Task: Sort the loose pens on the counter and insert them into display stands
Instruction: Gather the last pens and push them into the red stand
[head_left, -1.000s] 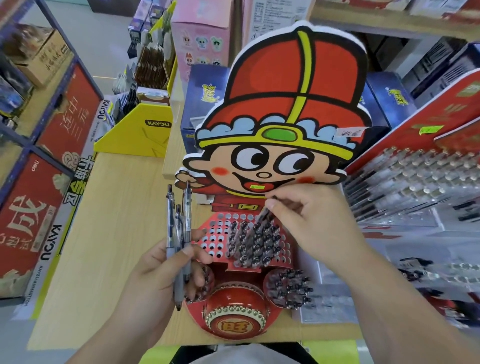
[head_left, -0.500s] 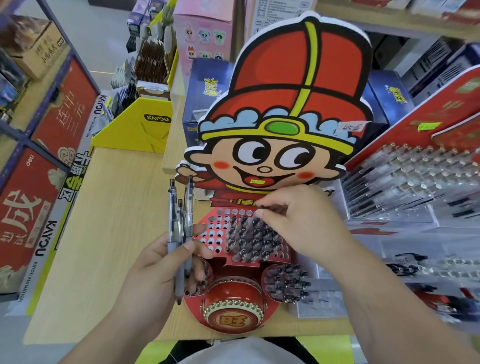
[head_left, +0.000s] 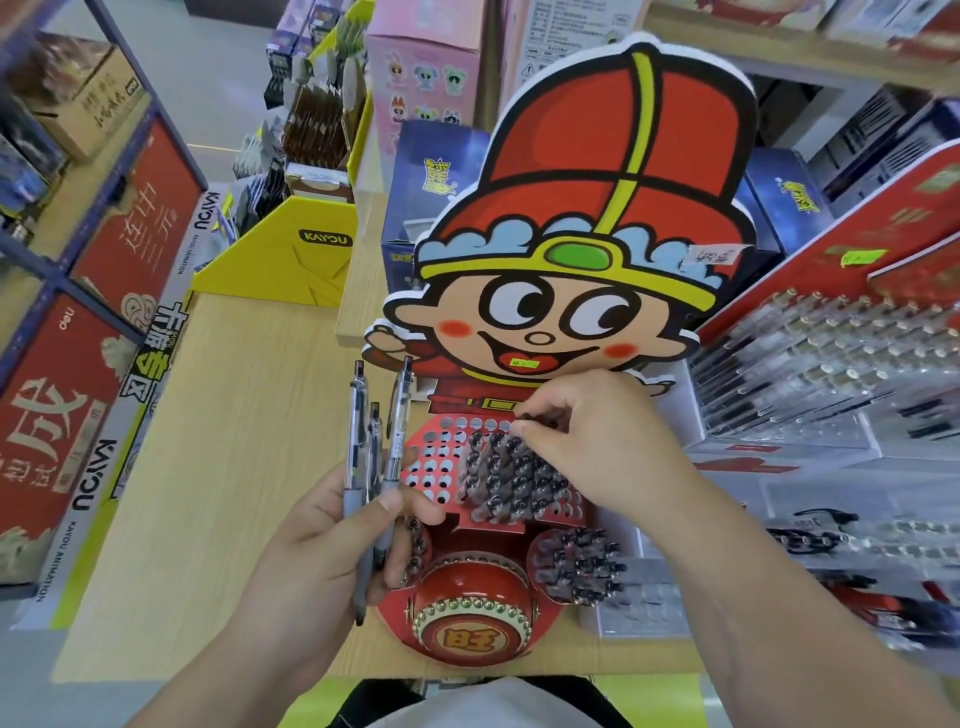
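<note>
A red cartoon-figure display stand (head_left: 582, 234) stands on the wooden counter (head_left: 223, 467). Its red hole panel (head_left: 441, 457) holds several dark-capped pens (head_left: 511, 478) on its right part; the left holes are open. My left hand (head_left: 317, 540) grips three clear pens (head_left: 395, 415) upright, just left of the panel. My right hand (head_left: 592, 441) hovers over the panel's top right and pinches a pen top (head_left: 535, 420) at the upper row. Round side holders (head_left: 576, 564) low on the stand also carry pens.
A clear acrylic rack of pens (head_left: 831, 353) fills the right side. A yellow KAYOU box (head_left: 291, 254) stands at the counter's far left, blue boxes (head_left: 431, 171) behind the stand. Red boxed stock on blue shelving (head_left: 104, 249) lines the left aisle.
My right hand has moved up to the panel's top row, and the pen it held at an angle now stands lower among the others. My left hand keeps its pens.
</note>
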